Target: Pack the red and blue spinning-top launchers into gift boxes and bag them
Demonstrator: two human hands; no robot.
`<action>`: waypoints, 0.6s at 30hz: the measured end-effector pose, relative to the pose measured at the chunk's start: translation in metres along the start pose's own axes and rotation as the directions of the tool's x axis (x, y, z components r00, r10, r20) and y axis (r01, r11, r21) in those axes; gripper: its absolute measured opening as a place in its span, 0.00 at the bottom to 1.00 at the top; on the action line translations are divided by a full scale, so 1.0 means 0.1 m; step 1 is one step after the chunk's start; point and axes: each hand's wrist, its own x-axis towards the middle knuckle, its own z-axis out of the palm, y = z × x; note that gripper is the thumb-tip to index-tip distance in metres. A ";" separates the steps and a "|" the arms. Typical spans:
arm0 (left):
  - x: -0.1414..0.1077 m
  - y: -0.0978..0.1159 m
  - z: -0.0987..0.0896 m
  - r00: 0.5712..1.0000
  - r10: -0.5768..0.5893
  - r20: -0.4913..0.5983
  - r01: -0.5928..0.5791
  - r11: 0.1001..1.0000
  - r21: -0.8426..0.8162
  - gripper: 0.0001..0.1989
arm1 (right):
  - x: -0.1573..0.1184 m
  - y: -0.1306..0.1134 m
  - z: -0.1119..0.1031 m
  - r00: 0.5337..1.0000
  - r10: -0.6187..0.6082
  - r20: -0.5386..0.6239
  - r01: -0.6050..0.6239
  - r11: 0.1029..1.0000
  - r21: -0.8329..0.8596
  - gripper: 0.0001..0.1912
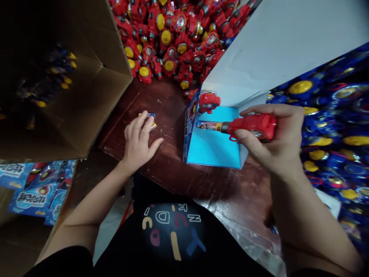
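My right hand [284,144] grips a red plastic toy [261,125] over a display box with a light blue inside [216,152]. From the toy's grey neck a clear tube with coloured contents [210,125] points left, toward the box's printed side wall. Another red toy [209,102] stands in the box's back left corner. On the brown table my left hand [138,142] lies with thumb and fingers apart. Its fingertips partly cover small printed tubes [153,125]; whether they press on them I cannot tell.
A heap of red toys [173,50] fills the back. Blue toys [331,127] are piled along the right, beyond the box's raised white lid [276,46]. A cardboard carton [98,92] with dark toys inside stands at left. Below it lie printed blue packages [37,196].
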 end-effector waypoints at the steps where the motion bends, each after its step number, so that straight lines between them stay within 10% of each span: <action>1: -0.03 -0.07 0.06 0.994 -0.081 0.067 0.076 0.994 0.073 0.38 | 0.02 0.10 -0.08 0.993 -0.079 0.082 0.089 0.988 -0.126 0.26; 10: -0.08 -0.21 0.42 0.936 -0.290 0.200 0.243 0.943 0.228 0.18 | 0.42 0.42 0.17 0.734 -0.156 0.661 0.400 0.886 -0.236 0.29; 15: -0.14 -0.17 0.35 0.956 -0.266 0.127 0.261 0.964 0.051 0.16 | 0.50 0.23 0.17 0.702 -0.037 0.711 0.507 0.728 -0.462 0.34; 18: -0.20 -0.19 0.25 0.957 -0.289 0.031 0.290 0.949 -0.125 0.16 | 0.73 -0.16 0.15 0.760 -0.067 0.646 0.550 0.595 -0.586 0.40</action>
